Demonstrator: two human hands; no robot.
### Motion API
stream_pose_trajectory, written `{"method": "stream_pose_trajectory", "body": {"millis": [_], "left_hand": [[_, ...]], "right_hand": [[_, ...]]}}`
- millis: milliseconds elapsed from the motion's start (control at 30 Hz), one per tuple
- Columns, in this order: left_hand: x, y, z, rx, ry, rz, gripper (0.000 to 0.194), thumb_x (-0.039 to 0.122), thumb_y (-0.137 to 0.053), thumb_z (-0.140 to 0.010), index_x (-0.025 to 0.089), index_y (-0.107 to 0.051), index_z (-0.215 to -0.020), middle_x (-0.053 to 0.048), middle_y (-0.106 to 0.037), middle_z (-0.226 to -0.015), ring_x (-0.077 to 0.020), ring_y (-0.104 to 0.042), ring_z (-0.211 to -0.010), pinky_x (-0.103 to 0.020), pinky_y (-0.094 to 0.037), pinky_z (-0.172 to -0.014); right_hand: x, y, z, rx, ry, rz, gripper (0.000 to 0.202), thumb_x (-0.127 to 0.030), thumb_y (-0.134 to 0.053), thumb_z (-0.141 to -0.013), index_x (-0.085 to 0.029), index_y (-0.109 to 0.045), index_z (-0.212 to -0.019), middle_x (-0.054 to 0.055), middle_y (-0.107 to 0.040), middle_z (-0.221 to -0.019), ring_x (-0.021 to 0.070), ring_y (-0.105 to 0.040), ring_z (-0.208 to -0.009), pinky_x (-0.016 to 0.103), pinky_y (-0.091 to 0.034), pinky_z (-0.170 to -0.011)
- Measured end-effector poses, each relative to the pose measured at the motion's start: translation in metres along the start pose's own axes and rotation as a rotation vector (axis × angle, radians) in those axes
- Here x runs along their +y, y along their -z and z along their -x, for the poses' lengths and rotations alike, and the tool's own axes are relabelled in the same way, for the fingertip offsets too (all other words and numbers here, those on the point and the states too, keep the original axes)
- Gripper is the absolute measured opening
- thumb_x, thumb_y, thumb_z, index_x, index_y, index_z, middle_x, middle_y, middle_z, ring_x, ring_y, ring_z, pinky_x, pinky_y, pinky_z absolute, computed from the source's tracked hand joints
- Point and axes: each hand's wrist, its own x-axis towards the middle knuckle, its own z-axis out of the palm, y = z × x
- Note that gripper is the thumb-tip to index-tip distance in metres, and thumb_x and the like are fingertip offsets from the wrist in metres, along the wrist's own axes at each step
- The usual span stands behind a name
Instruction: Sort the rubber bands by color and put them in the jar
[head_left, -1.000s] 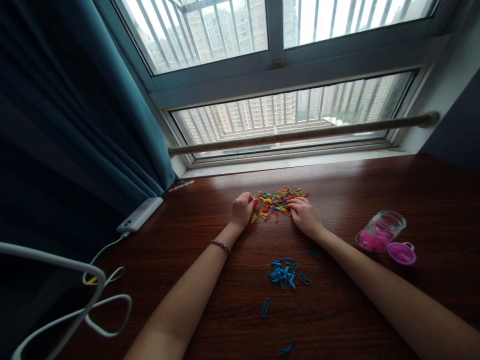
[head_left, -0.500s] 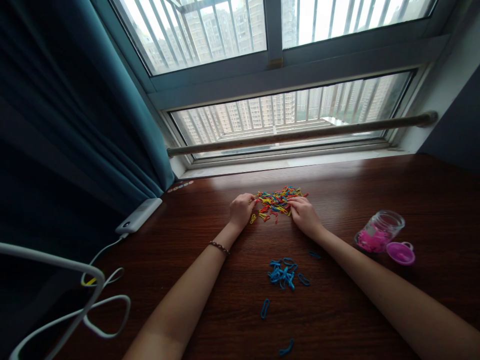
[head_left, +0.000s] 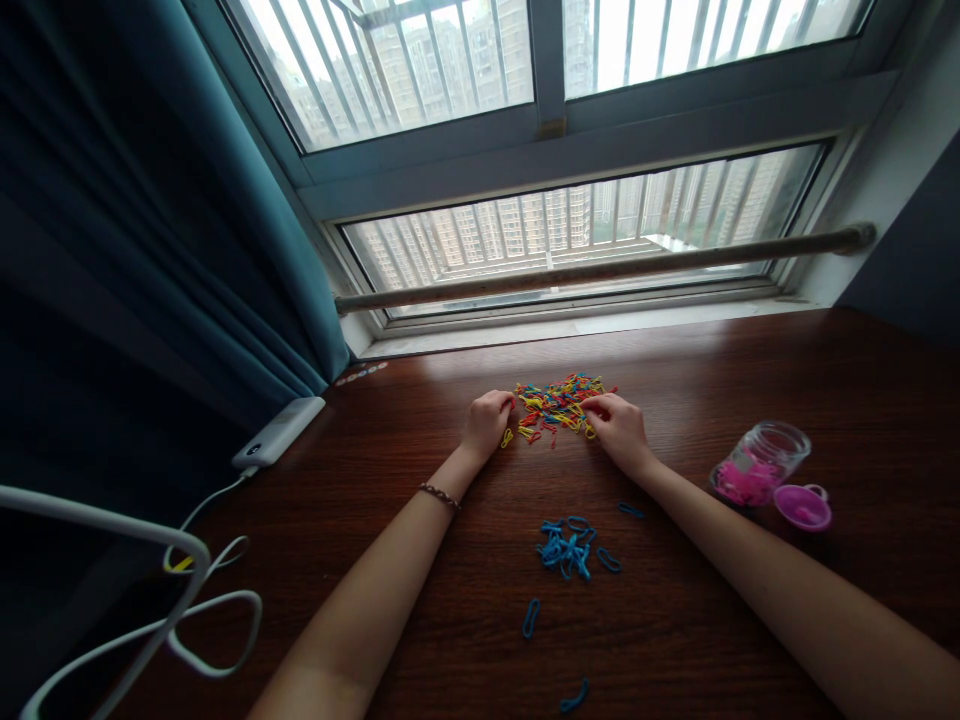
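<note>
A mixed pile of small red, yellow and blue rubber bands (head_left: 559, 400) lies on the dark wooden surface. At its left edge my left hand (head_left: 486, 422) is closed, fingertips pinched beside a bit of red; whether it holds a band is too small to tell. My right hand (head_left: 621, 432) has thumb and forefinger pinched together at the pile's right side, and what is between them I cannot make out. Nearer to me, between my forearms, sits a heap of blue rubber bands (head_left: 566, 550). Single blue bands lie around it, one a blue loop (head_left: 531, 618).
On the right a tilted clear jar (head_left: 772, 447) holds pink pieces, with a purple lid (head_left: 802, 510) beside it. A white power bank (head_left: 279, 432) with a white cable (head_left: 214, 605) lies left, near the blue curtain (head_left: 277, 250). A metal rail (head_left: 600, 275) crosses the window.
My right hand has shifted slightly right and its fingers have drawn back from the pile into a pinch. My left hand has moved very slightly right. The blue heap stays as it was.
</note>
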Motion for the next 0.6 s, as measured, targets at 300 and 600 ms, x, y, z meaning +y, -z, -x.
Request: {"method": "stream_pose_trajectory", "body": {"millis": [300,600], "left_hand": [[-0.0015,-0.0007,-0.0019,0.090,0.022,-0.005,0.022,0.006,-0.045,-0.077,0.016,-0.057,-0.093,-0.006,-0.060,-0.089,-0.0167,-0.056,-0.084,-0.028,-0.045,-0.078],[-0.0012,-0.0023,-0.0019,0.127,-0.019,0.085,0.049,-0.009,-0.036,-0.063,0.014,-0.054,-0.102,-0.007,-0.058,-0.096,-0.0171,-0.055,-0.091,-0.030,-0.046,-0.083]], "right_hand": [[-0.0025,-0.0005,0.0004,-0.016,0.010,-0.008,0.018,-0.021,-0.049,-0.073,-0.018,-0.067,-0.075,0.005,-0.064,-0.075,0.0157,-0.057,-0.066,0.028,-0.044,-0.065],[-0.0013,-0.0014,0.0003,0.006,0.029,0.006,0.018,-0.022,-0.050,-0.072,-0.018,-0.067,-0.072,0.003,-0.064,-0.072,0.0143,-0.056,-0.063,0.027,-0.044,-0.063]]}}
